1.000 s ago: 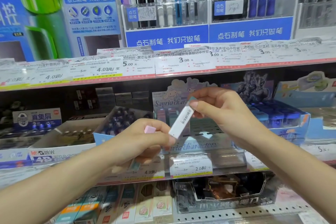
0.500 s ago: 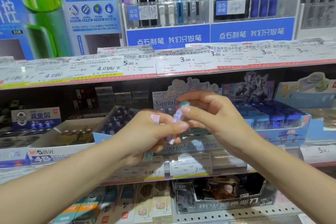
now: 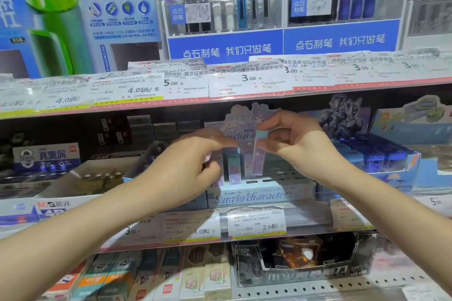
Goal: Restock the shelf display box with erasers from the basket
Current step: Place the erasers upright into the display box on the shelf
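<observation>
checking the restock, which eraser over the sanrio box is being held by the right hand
The tall lilac eraser with the teal top, rightmost; right hand pinches it. The others stand left of it.

Left hand (image 3: 188,166): motion-blurred; fingertips smear over the upright erasers, so what it grips cannot be told.
Pale lilac sleeved eraser (image 3: 258,154): upright at frame centre, pinched by the right hand (image 3: 298,146); sleeve print too blurred to read, lower end hard to separate from its slot.
Pastel blue cardboard display box (image 3: 256,197): left part hidden behind the left hand and wrist; its cartoon header card partly covered by both hands.
Forearms: both cut off by the bottom frame edge.
White paper price labels (image 3: 254,223): small print unreadable.
Black open carton (image 3: 303,261), lower right: contents dark and unclear.
Basket: out of view.
</observation>
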Available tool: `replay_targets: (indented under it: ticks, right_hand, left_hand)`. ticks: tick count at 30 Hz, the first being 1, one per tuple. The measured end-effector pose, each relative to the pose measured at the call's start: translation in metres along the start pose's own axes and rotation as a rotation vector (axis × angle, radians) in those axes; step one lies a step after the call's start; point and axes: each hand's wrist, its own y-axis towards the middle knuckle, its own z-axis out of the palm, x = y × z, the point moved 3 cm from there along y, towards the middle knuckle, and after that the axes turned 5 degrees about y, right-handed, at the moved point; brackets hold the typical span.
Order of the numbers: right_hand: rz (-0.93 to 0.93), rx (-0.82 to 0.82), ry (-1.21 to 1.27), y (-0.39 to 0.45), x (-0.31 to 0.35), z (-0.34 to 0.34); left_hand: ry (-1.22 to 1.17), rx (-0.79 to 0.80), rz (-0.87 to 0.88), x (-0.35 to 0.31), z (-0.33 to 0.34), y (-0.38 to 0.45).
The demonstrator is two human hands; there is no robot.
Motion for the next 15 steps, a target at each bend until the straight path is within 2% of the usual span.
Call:
replay_targets:
  ticks: [2, 7, 15]
  right_hand:
    - [-0.002, 0.021, -0.016, 0.001, -0.005, 0.002]
    - [0.002, 0.045, 0.014, 0.000, -0.008, 0.005]
    - [0.005, 0.089, -0.043, -0.002, -0.013, 0.010]
  left_hand:
    - [0.129, 0.080, 0.016, 0.002, 0.005, 0.002]
    - [0.187, 0.167, 0.015, 0.001, 0.010, -0.001]
    - [-0.005, 0.195, 0.021, 0.005, 0.008, 0.003]
